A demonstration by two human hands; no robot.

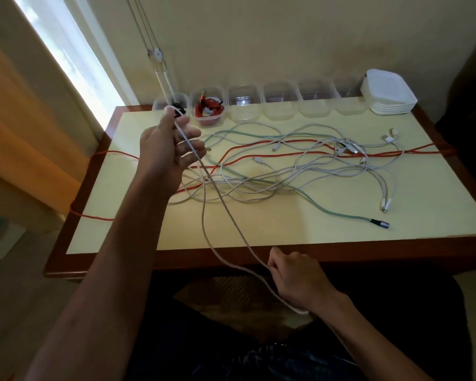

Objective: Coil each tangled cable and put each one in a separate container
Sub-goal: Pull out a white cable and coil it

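Daylight came from a bright, washed-out window (66,53) at upper left, leaving the tabletop (313,215) evenly lit. The lower foreground fell into deep shadow. Straight edges bowed near the borders, and fine detail looked slightly soft.

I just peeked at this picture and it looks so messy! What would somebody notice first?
First, the big tangle of cables, white, red and green, sprawled across the middle of the table. Next, the left hand raised over the table's left side, holding up a white cable that slants down to the right hand at the near edge. Along the back stands a row of clear containers; one already holds a coiled red cable.
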